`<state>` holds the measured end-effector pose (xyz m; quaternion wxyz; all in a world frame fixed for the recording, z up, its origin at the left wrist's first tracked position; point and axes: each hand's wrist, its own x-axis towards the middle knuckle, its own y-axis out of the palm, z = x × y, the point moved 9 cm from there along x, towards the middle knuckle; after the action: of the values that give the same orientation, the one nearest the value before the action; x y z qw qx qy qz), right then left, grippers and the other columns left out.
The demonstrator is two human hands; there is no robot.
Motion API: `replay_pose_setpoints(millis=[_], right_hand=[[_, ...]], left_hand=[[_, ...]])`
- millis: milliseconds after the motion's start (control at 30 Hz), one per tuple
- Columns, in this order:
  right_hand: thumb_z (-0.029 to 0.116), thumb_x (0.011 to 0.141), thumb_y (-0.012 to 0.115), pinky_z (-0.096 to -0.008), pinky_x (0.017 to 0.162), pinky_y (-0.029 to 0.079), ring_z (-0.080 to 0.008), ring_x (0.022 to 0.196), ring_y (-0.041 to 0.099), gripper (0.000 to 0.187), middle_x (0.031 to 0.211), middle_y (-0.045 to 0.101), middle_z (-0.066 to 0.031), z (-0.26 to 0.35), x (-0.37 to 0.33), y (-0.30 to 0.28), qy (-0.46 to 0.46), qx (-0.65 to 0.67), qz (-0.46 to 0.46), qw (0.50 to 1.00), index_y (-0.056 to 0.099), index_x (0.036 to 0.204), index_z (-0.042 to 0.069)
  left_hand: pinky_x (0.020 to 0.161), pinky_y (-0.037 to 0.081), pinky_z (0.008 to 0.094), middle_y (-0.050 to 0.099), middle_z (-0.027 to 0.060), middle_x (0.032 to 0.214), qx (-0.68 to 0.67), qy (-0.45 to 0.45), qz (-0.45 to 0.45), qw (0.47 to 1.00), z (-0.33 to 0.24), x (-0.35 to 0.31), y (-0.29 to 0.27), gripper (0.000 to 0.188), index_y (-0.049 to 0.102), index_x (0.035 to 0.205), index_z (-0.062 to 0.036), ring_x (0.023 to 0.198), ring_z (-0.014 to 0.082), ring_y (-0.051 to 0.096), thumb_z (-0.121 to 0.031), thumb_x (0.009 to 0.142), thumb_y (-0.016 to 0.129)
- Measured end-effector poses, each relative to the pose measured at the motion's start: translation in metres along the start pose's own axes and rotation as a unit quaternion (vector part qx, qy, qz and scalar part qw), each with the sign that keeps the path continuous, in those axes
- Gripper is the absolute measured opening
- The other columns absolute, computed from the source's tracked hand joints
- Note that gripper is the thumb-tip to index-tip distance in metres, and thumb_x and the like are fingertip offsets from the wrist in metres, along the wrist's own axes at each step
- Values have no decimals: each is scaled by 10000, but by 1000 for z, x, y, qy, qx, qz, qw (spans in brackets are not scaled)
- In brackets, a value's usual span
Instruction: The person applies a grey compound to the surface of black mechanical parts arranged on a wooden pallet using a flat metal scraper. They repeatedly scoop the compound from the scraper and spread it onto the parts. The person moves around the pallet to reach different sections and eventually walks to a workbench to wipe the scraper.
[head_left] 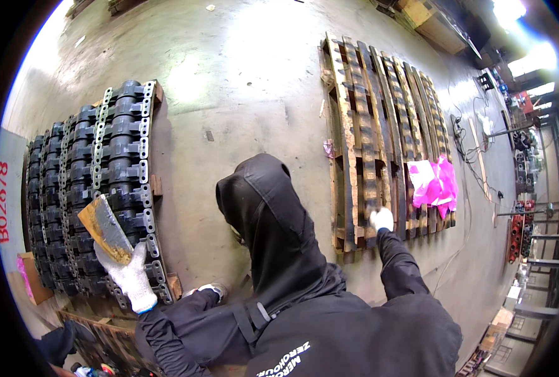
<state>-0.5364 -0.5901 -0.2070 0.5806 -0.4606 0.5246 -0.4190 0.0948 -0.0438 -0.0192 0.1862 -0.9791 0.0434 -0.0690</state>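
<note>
- Head cam: left hand (132, 279), white-gloved, has its fingers closed on the edge of a stained yellow-grey slab (108, 231), right over the dark metal track links (123, 132)
- right hand (382, 220), also gloved, is at the wooden pallet (348, 163), kinda blurry, can't tell how open
- crumpled pink sheet (433, 182) lies on that pallet

Flat grey slab (108, 231) with yellow-brown patches, tilted in the left hand (132, 281) over black rollers (123, 151)
</note>
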Motion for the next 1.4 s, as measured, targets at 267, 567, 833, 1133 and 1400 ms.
replay_pose_setpoints(millis=[267, 567, 833, 1133, 1400], right_hand=[[355, 941, 577, -465, 872, 535, -396, 963, 684, 369, 983, 719, -225, 22, -34, 45, 50, 22, 24, 998, 724, 976, 19], [289, 899, 616, -428, 788, 559, -351, 872, 702, 224, 860, 710, -175, 60, -31, 56, -82, -106, 61, 989, 655, 872, 69], [269, 901, 626, -480, 755, 543, -390, 809, 680, 187, 816, 697, -186, 74, -90, 16, -186, -14, 69, 980, 667, 903, 86], [221, 1013, 511, -283, 467, 436, -127, 544, 545, 203, 713, 603, -17, 2, -64, 102, 357, 563, 104, 738, 613, 936, 63], [507, 1058, 397, -276, 413, 257, -105, 475, 398, 444, 589, 412, 82, 66, -52, 158, 427, 774, 203, 421, 493, 756, 196]], left_hand=[[1156, 315, 390, 362, 137, 1526, 23, -4, 30, 999, -18, -17, 8, 980, 262, 1557, -29, 1388, 271, 378, 31, 738, 796], [1187, 257, 424, 339, 150, 1546, 39, 4, 31, 999, -43, -38, 16, 1056, 242, 1557, -8, 1412, 294, 349, 27, 663, 801], [1183, 263, 429, 355, 151, 1532, -14, 0, 31, 999, -54, -45, 33, 1041, 261, 1549, -5, 1403, 294, 359, -1, 669, 817], [1181, 269, 418, 355, 153, 1535, 15, 6, 34, 999, -71, -48, 30, 1033, 266, 1556, -12, 1402, 293, 361, -31, 695, 835], [1185, 266, 420, 359, 150, 1535, 49, 11, 12, 999, -62, -50, -7, 1053, 265, 1559, -18, 1401, 291, 361, -53, 692, 863]])
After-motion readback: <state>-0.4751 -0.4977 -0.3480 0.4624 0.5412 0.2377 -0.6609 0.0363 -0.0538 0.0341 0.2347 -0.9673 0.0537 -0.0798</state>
